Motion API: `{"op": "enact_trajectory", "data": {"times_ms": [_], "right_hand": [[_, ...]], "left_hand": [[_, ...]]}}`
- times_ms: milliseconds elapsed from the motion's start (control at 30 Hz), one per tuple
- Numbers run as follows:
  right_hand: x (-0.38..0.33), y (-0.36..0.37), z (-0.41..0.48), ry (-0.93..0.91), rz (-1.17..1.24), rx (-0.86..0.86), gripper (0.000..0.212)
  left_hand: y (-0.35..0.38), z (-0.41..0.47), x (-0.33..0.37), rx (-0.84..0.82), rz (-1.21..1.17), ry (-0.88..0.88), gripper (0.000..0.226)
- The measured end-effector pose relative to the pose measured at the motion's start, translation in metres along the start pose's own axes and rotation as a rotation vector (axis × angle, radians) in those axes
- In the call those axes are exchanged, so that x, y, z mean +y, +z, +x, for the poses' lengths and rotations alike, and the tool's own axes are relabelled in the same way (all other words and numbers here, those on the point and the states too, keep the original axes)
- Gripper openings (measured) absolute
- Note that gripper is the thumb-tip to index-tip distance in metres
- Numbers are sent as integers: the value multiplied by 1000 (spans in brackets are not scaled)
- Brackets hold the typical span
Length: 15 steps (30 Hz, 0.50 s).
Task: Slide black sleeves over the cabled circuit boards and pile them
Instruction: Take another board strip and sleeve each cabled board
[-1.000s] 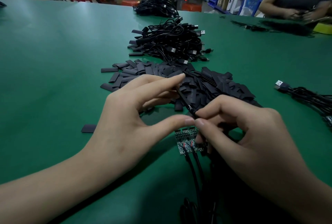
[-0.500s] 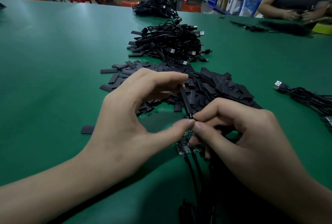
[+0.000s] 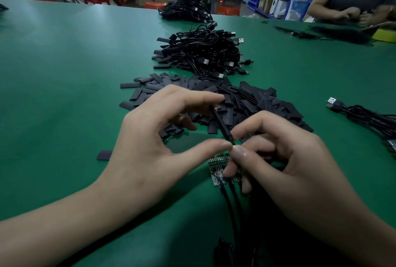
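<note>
While the left hand (image 3: 154, 138) pinches the sleeve (image 3: 221, 124) end to end, the right hand (image 3: 285, 159) nips its lower mouth, boards (image 3: 216, 173) lying just beneath. I'd say squeeze that mouth open, then feed one board in straight.

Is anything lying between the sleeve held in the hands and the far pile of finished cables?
Yes. The heap of loose black sleeves lies on the table between the held sleeve and the cable pile; lifting over it should clear it.
</note>
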State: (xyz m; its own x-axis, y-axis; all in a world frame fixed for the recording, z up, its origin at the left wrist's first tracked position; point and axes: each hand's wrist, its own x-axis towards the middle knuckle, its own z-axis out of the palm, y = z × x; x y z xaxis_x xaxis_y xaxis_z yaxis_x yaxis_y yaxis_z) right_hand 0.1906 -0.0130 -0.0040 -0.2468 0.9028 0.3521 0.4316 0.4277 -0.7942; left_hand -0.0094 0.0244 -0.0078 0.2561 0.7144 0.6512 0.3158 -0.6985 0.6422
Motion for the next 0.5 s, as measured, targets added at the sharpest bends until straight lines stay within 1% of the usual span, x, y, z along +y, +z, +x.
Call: {"op": "enact_trajectory", "data": {"times_ms": [100,167,300,500], "right_hand": [[-1,-1,0,29,51,-28,9],[-1,-1,0,34,54,-37,8],[-1,0,0,-11,-48,-47,7],[-3,3,0,-62,-137,-62,9]], "left_hand": [[2,0,-2,12,-14,-20,36],[3,-1,-2,-2,-26,-34,35],[5,-5,-1,-30,-85,-90,38],[7,-8,4,-29,-127,-135,34]]}}
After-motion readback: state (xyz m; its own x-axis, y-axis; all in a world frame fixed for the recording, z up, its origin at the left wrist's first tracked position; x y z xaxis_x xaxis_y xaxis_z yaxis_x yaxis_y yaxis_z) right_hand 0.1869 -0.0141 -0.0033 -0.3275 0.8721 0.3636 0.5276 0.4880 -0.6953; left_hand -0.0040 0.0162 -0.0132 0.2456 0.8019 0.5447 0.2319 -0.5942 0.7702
